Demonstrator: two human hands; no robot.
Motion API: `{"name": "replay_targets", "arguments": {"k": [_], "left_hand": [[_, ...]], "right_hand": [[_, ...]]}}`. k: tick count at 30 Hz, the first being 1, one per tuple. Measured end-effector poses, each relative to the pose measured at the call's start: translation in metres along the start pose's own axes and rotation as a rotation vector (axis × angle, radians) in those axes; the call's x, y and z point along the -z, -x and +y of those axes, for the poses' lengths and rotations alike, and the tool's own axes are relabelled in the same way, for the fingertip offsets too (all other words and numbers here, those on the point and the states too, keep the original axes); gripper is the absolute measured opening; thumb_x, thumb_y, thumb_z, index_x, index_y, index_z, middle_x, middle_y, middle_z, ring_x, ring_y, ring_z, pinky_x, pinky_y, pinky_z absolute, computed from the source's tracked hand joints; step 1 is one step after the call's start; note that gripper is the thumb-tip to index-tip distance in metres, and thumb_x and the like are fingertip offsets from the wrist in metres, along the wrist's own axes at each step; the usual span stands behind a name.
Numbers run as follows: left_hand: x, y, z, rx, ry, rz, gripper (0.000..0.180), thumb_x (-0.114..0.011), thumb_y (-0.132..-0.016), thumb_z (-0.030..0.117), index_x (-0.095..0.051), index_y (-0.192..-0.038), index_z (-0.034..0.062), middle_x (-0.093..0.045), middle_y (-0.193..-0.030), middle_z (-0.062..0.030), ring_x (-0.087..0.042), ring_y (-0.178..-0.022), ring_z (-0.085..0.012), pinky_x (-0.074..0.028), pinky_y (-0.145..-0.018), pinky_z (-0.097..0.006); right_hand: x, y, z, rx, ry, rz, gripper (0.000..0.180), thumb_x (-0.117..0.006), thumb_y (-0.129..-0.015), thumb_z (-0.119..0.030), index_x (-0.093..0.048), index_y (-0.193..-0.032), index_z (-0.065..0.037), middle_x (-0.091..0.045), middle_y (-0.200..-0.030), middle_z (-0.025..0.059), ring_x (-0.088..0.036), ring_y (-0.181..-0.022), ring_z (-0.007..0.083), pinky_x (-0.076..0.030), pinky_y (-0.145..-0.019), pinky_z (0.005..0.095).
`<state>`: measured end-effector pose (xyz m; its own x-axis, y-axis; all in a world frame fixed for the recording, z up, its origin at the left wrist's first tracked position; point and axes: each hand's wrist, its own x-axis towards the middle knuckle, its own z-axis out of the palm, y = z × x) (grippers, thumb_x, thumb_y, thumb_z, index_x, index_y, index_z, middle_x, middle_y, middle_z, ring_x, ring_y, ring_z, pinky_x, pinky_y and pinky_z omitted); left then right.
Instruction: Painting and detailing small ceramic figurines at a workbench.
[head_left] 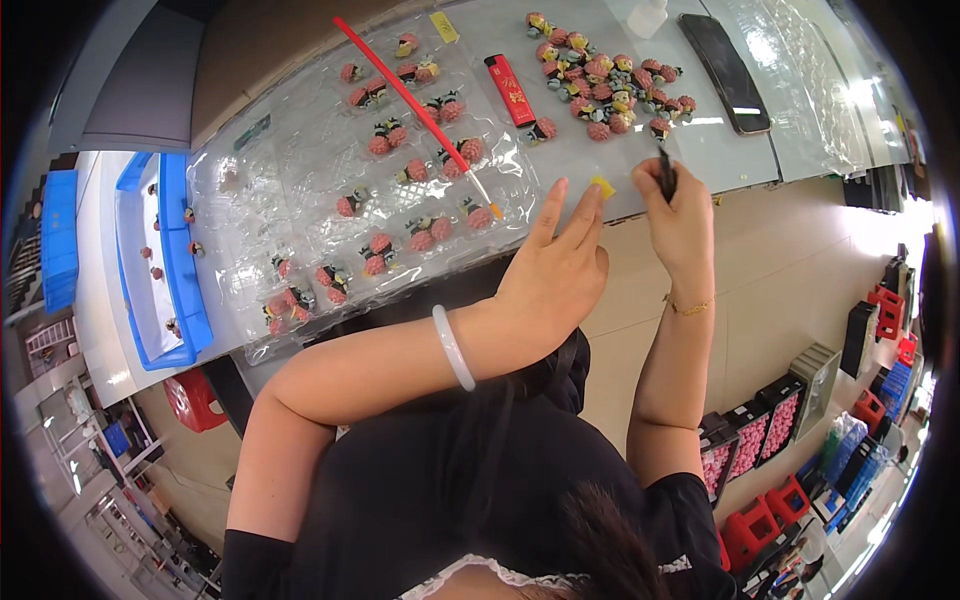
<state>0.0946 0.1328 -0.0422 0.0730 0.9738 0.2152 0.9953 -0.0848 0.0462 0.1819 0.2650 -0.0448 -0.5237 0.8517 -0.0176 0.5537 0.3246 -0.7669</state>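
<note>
My right hand (680, 215) is closed in a pinch around a slim black tool (667, 172), whose exact kind I cannot make out. The tool's upper end comes near a small pink-and-dark figurine (660, 128) at the edge of a loose pile of figurines (600, 85). Lower on the left, my left hand (555, 280) stretches its fingers toward the table's front edge. Its fingertips rest at a small yellow piece (603, 187). A red-handled paintbrush (400, 92) lies slanted across clear plastic trays (320, 190), in which several similar figurines sit.
A red lighter (510, 90) lies between the trays and the pile. At the back right are a black phone (725, 72) and a white bottle (647, 18). A blue bin (185, 290) with a few figurines stands at the left. Red stools (755, 530) stand on the floor.
</note>
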Motion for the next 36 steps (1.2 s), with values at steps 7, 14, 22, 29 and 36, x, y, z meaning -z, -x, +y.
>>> {"name": "replay_targets", "arguments": {"k": [7,14,22,29,36], "left_hand": [[0.03,0.004,-0.005,0.093,0.446,0.088,0.016,-0.059,-0.062,0.006,-0.052,-0.076,0.0013,-0.052,-0.102,-0.0152,-0.037,-0.112,-0.0277,-0.026,-0.093,-0.048],[0.07,0.036,-0.032,0.376,1.835,-0.072,0.038,-0.063,-0.068,-0.002,-0.048,-0.104,-0.0033,-0.052,-0.1,-0.0088,-0.051,-0.097,-0.0155,-0.039,-0.087,-0.029],[0.074,0.056,-0.041,0.459,2.009,-0.023,0.038,-0.062,-0.069,-0.004,-0.048,-0.105,-0.0034,-0.051,-0.105,-0.01,-0.05,-0.099,-0.0163,-0.037,-0.09,-0.029],[0.078,0.065,-0.047,0.509,2.109,-0.091,0.036,-0.061,-0.07,-0.004,-0.048,-0.104,-0.003,-0.052,-0.104,-0.0084,-0.05,-0.099,-0.0156,-0.038,-0.088,-0.028],[0.078,0.07,-0.053,0.518,2.213,-0.141,0.033,-0.06,-0.072,0.0,-0.049,-0.103,-0.0014,-0.053,-0.101,-0.007,-0.051,-0.096,-0.0144,-0.04,-0.084,-0.027]], "right_hand": [[0.016,0.02,-0.007,-0.06,-0.656,0.044,0.008,-0.054,-0.079,-0.008,-0.052,-0.079,0.0,-0.043,-0.056,-0.0023,-0.035,-0.045,0.0025,-0.025,-0.04,0.0158],[0.012,0.056,-0.045,0.462,-0.703,0.051,0.009,-0.063,-0.068,-0.005,-0.055,-0.069,-0.001,-0.051,-0.062,0.0028,-0.046,-0.053,0.0107,-0.035,-0.047,0.0212],[-0.002,0.059,-0.078,0.816,-0.414,-0.067,0.016,-0.067,-0.054,-0.003,-0.06,-0.068,-0.007,-0.052,-0.064,0.0015,-0.048,-0.057,0.0149,-0.037,-0.05,0.0233],[-0.005,0.059,-0.08,0.933,-0.273,-0.15,0.014,-0.069,-0.058,-0.013,-0.06,-0.069,-0.01,-0.051,-0.064,-0.0004,-0.044,-0.055,0.0141,-0.034,-0.048,0.0237],[-0.011,0.062,-0.08,0.933,-0.338,-0.156,0.018,-0.07,-0.057,-0.015,-0.061,-0.071,-0.01,-0.052,-0.065,0.001,-0.045,-0.055,0.0139,-0.035,-0.048,0.0239]]}}
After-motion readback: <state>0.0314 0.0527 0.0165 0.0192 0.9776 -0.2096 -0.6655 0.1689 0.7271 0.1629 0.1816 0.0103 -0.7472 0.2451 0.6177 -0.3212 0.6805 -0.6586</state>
